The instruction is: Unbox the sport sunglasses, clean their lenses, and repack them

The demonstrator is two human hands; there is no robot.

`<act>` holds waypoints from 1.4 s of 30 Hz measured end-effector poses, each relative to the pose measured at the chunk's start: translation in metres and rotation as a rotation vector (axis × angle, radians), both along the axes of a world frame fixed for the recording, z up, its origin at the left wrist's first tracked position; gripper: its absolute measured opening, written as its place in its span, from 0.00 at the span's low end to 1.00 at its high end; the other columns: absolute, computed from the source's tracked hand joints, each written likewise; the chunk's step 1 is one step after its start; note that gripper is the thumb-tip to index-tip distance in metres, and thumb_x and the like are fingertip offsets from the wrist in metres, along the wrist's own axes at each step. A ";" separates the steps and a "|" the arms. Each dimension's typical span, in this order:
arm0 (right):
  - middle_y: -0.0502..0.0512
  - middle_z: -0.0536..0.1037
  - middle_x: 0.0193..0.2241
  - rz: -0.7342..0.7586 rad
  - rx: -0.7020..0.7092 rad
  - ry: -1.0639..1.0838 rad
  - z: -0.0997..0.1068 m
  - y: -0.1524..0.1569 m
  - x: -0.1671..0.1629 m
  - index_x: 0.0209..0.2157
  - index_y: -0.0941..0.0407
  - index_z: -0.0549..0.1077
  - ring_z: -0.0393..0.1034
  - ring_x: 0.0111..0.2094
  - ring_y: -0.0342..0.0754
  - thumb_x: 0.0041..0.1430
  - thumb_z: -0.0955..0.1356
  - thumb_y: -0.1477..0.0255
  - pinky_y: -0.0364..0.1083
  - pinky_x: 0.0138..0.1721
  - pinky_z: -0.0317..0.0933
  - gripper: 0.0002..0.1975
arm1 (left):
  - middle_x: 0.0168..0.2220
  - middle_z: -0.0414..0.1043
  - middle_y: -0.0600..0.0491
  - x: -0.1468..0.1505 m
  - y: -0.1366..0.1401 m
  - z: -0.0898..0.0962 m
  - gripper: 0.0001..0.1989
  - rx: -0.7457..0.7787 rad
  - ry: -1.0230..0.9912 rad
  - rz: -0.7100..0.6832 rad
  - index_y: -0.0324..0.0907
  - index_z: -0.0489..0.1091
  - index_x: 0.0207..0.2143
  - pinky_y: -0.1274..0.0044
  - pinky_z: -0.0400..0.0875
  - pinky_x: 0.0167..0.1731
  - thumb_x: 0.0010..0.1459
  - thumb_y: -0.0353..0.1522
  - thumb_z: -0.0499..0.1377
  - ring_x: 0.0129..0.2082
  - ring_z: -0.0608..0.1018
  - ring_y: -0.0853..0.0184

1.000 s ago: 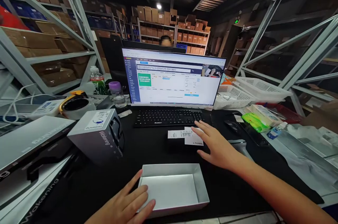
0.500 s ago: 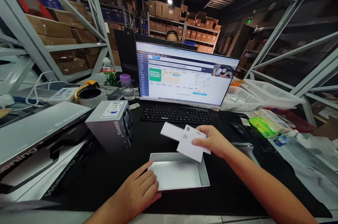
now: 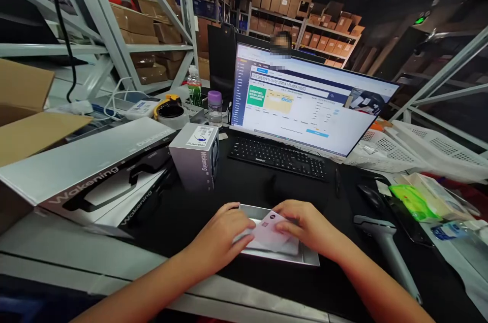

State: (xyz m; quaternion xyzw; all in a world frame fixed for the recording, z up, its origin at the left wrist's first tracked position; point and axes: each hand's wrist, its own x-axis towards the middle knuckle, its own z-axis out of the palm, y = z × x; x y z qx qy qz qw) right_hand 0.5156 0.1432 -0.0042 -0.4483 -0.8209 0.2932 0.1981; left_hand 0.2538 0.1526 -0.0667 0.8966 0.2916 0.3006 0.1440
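Right hand (image 3: 307, 224) and left hand (image 3: 224, 234) are being held, bare, over a shallow, open, pale grey rectangular box (image 3: 310, 258) with thin, straight walls. Between the right thumb and fingers, a flat white paper card (image 3: 265, 231), printed with a dark round mark and a small square pattern, is being pinched at a slant over the box's interior; part of its right side is being covered by the thumb. The left fingers are being curved over the box's left end, close to the card; whether anything is being gripped by them cannot be told. Whatever is lying beneath the card is being mostly hidden, and its nature cannot be made out.

Beyond the box, a black plastic keyboard (image 3: 278, 158) is being overhung by a wide, glossy monitor (image 3: 301, 104), whose smaller text is being lost to blur. To the left, a smooth silvery-grey carton (image 3: 192, 160) lettered "Wakening" is being shown upright, and a brown cardboard box (image 3: 46, 135) with splayed flaps is being cut off at the edge. To the right, a grey plastic handheld scanner (image 3: 389, 249) is being supported by the black surface. Behind the monitor, a person (image 3: 281, 43) is being almost wholly concealed.
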 end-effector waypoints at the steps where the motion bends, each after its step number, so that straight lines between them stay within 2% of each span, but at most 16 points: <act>1: 0.56 0.80 0.45 0.004 0.024 0.038 0.002 0.000 0.005 0.33 0.54 0.81 0.75 0.45 0.49 0.65 0.71 0.69 0.45 0.46 0.66 0.07 | 0.36 0.78 0.55 0.002 0.000 0.002 0.06 -0.043 0.021 -0.031 0.45 0.72 0.43 0.57 0.66 0.60 0.66 0.30 0.56 0.39 0.80 0.64; 4: 0.57 0.79 0.45 -0.102 0.115 0.180 0.009 0.002 0.024 0.33 0.53 0.83 0.75 0.44 0.49 0.65 0.70 0.67 0.45 0.43 0.67 0.09 | 0.41 0.79 0.53 0.003 0.000 0.007 0.08 -0.128 0.019 -0.047 0.46 0.73 0.46 0.55 0.61 0.63 0.64 0.31 0.58 0.44 0.80 0.62; 8: 0.53 0.82 0.32 -0.256 0.062 0.369 0.010 0.004 0.032 0.38 0.51 0.83 0.76 0.31 0.47 0.61 0.73 0.66 0.42 0.30 0.67 0.06 | 0.58 0.71 0.45 0.007 0.003 0.020 0.26 -0.236 -0.170 0.074 0.47 0.69 0.59 0.61 0.67 0.59 0.58 0.40 0.65 0.58 0.73 0.55; 10: 0.52 0.83 0.31 -0.271 -0.001 0.419 0.005 0.004 0.025 0.41 0.51 0.82 0.76 0.29 0.47 0.56 0.76 0.67 0.42 0.29 0.67 0.10 | 0.56 0.73 0.46 0.012 0.004 0.029 0.27 -0.357 -0.268 0.070 0.47 0.69 0.59 0.65 0.71 0.55 0.59 0.42 0.65 0.55 0.75 0.57; 12: 0.51 0.84 0.30 -0.274 -0.038 0.444 -0.001 0.004 0.017 0.42 0.51 0.82 0.77 0.28 0.47 0.55 0.76 0.68 0.42 0.29 0.68 0.11 | 0.49 0.77 0.48 0.019 0.006 0.036 0.20 -0.512 -0.320 0.017 0.46 0.74 0.54 0.70 0.73 0.49 0.61 0.41 0.62 0.47 0.79 0.61; 14: 0.51 0.84 0.30 -0.274 -0.063 0.461 -0.007 0.003 0.010 0.42 0.51 0.80 0.78 0.29 0.46 0.57 0.75 0.69 0.41 0.30 0.69 0.10 | 0.42 0.80 0.50 0.026 0.007 0.041 0.13 -0.659 -0.340 0.014 0.44 0.78 0.45 0.74 0.73 0.43 0.62 0.39 0.60 0.42 0.80 0.63; 18: 0.51 0.84 0.31 -0.248 -0.078 0.511 -0.011 0.003 0.006 0.39 0.52 0.78 0.80 0.30 0.46 0.62 0.72 0.70 0.40 0.28 0.71 0.03 | 0.33 0.81 0.50 0.035 0.008 0.042 0.11 -0.943 -0.442 0.087 0.41 0.79 0.33 0.76 0.72 0.35 0.56 0.39 0.63 0.34 0.81 0.64; 20: 0.52 0.85 0.33 -0.238 0.105 0.488 -0.011 0.002 0.007 0.37 0.52 0.79 0.81 0.32 0.48 0.62 0.72 0.71 0.42 0.31 0.74 0.02 | 0.29 0.81 0.50 0.037 0.010 0.040 0.11 -1.013 -0.515 0.127 0.39 0.77 0.28 0.78 0.71 0.31 0.52 0.40 0.66 0.30 0.80 0.65; 24: 0.60 0.83 0.47 -0.242 0.687 0.328 -0.009 -0.005 0.005 0.42 0.53 0.81 0.81 0.44 0.53 0.59 0.74 0.76 0.48 0.45 0.76 0.09 | 0.22 0.77 0.52 0.037 0.013 0.035 0.15 -0.974 -0.638 0.257 0.39 0.72 0.20 0.80 0.67 0.26 0.43 0.39 0.72 0.24 0.76 0.68; 27: 0.60 0.83 0.45 -0.217 0.813 0.273 -0.006 -0.013 0.001 0.43 0.54 0.80 0.81 0.43 0.52 0.58 0.74 0.77 0.47 0.44 0.76 0.10 | 0.18 0.72 0.55 0.037 0.015 0.029 0.20 -0.957 -0.755 0.287 0.39 0.67 0.17 0.82 0.63 0.23 0.37 0.40 0.75 0.20 0.71 0.72; 31: 0.53 0.84 0.37 -0.169 0.746 0.311 -0.005 -0.020 -0.003 0.37 0.53 0.79 0.81 0.38 0.47 0.61 0.70 0.80 0.43 0.40 0.76 0.08 | 0.18 0.69 0.57 0.036 0.017 0.024 0.25 -0.956 -0.907 0.253 0.40 0.63 0.17 0.82 0.63 0.21 0.40 0.44 0.74 0.20 0.70 0.73; 34: 0.57 0.81 0.47 -0.272 0.653 0.288 -0.012 -0.022 -0.004 0.41 0.51 0.78 0.79 0.46 0.52 0.60 0.72 0.75 0.47 0.44 0.76 0.08 | 0.21 0.72 0.55 0.035 0.014 0.025 0.26 -0.889 -0.979 0.258 0.40 0.61 0.17 0.81 0.64 0.21 0.44 0.45 0.73 0.21 0.72 0.71; 36: 0.59 0.78 0.48 -0.402 0.519 0.287 -0.020 -0.021 -0.005 0.50 0.51 0.74 0.78 0.44 0.53 0.56 0.76 0.68 0.48 0.39 0.77 0.19 | 0.23 0.73 0.54 0.035 0.010 0.026 0.26 -0.830 -1.008 0.282 0.40 0.61 0.17 0.81 0.65 0.22 0.46 0.46 0.72 0.22 0.73 0.71; 37: 0.58 0.79 0.43 -0.437 0.419 0.300 -0.023 -0.020 -0.006 0.52 0.51 0.71 0.78 0.38 0.52 0.55 0.77 0.66 0.48 0.34 0.77 0.24 | 0.23 0.73 0.53 0.035 0.008 0.026 0.26 -0.806 -1.018 0.298 0.40 0.61 0.18 0.81 0.66 0.23 0.47 0.46 0.72 0.23 0.73 0.70; 39: 0.52 0.79 0.32 -0.436 0.195 0.362 -0.030 -0.016 -0.007 0.51 0.52 0.67 0.76 0.28 0.48 0.57 0.75 0.63 0.45 0.27 0.73 0.23 | 0.25 0.75 0.52 0.035 0.003 0.026 0.25 -0.759 -1.018 0.318 0.40 0.63 0.18 0.80 0.68 0.25 0.47 0.45 0.72 0.25 0.74 0.69; 42: 0.51 0.80 0.28 -0.363 0.001 0.480 -0.033 -0.010 -0.005 0.49 0.52 0.66 0.78 0.29 0.49 0.63 0.71 0.62 0.45 0.30 0.74 0.18 | 0.27 0.76 0.50 0.036 -0.002 0.025 0.23 -0.730 -0.979 0.296 0.40 0.65 0.18 0.79 0.69 0.27 0.49 0.45 0.70 0.27 0.76 0.68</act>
